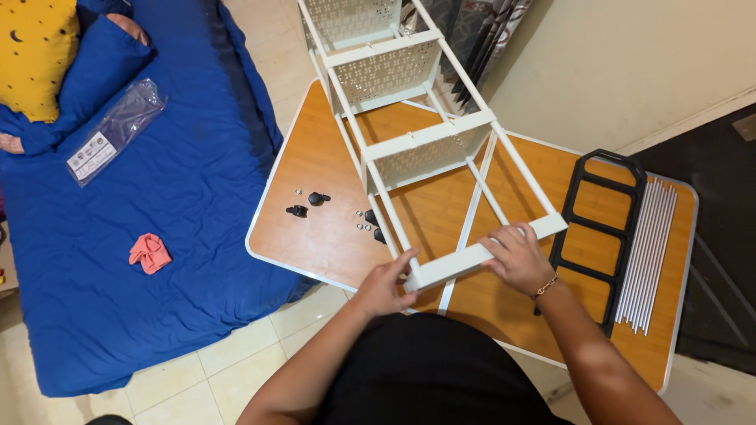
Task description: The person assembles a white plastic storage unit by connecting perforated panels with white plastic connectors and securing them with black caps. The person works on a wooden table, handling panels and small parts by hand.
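White shelf rack [409, 149] lies on its side across the wooden counter [315, 228], its near end frame reaching toward me and its perforated panels running away to the far edge. My left hand [386, 287] has its fingers [405, 264] wrapped on the near left corner of the bottom bar, and my right hand [520, 256] lies on top of the same bar further right, fingers [498, 240] curled over it, a bracelet [545, 286] at the wrist. On the counter left of the rack I see small black knobs [317, 198] and a few silver screws [299, 191], just apart from one another. To the right lies a black plastic frame [602, 236], and beside it a bundle of white rods [650, 252]. Far left, on the blue bed [189, 181], a clear long plastic bag [114, 130] with a white label at its near end lies slantwise, near a yellow pillow [35, 51]; a pink cloth [150, 253] lies nearer.
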